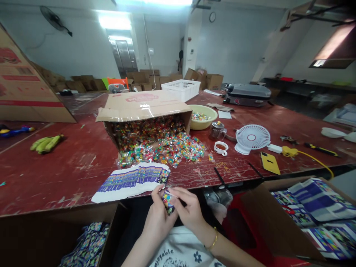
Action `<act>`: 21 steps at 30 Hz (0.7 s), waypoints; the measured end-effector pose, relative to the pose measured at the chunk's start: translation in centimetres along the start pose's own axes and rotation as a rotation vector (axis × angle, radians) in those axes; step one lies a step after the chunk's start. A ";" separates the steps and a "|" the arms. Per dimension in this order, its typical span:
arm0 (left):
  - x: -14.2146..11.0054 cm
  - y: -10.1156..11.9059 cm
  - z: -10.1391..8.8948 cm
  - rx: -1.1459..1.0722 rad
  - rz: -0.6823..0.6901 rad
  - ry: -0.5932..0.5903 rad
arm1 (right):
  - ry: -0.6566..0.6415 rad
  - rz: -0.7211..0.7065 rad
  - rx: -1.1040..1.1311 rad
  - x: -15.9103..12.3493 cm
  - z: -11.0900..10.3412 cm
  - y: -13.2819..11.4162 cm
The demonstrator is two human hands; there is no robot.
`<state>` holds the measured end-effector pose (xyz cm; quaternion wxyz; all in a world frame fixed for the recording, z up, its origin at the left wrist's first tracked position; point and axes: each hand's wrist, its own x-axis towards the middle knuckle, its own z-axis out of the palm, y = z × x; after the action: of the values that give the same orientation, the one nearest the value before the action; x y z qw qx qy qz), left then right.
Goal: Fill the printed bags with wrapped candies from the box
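My left hand (157,217) and my right hand (189,207) meet just below the near edge of the red table (69,167), both pinching a small printed packet (167,202) with colourful contents. Right in front of them a fanned row of flat printed packets (130,181) lies on the table. Behind that, a cardboard box (141,107) lies tipped on its side, and a heap of small wrapped toys (164,146) spills out of it toward me.
A yellow bowl (201,116), glass jar (217,130), small cup (221,148), white fan (251,138), yellow phone (270,163) and white basket (182,89) stand to the right. Open cartons of packets sit at lower left (86,244) and lower right (314,215). Bananas (46,143) lie at left.
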<state>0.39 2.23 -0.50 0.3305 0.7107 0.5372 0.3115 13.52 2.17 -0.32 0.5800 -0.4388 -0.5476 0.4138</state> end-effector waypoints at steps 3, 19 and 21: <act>-0.1 0.1 0.0 0.101 -0.040 -0.006 | -0.018 0.051 0.051 -0.1 0.0 -0.1; 0.4 0.0 -0.6 0.063 0.004 -0.048 | 0.010 -0.189 -0.140 0.0 -0.3 0.6; 0.4 -0.3 -0.3 -0.266 -0.101 0.073 | 0.121 -0.256 -0.159 -0.1 -0.3 1.3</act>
<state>0.11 2.72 -0.50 0.4174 0.6208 0.5379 0.3886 13.78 2.43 -1.61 0.6234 -0.4339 -0.5941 0.2649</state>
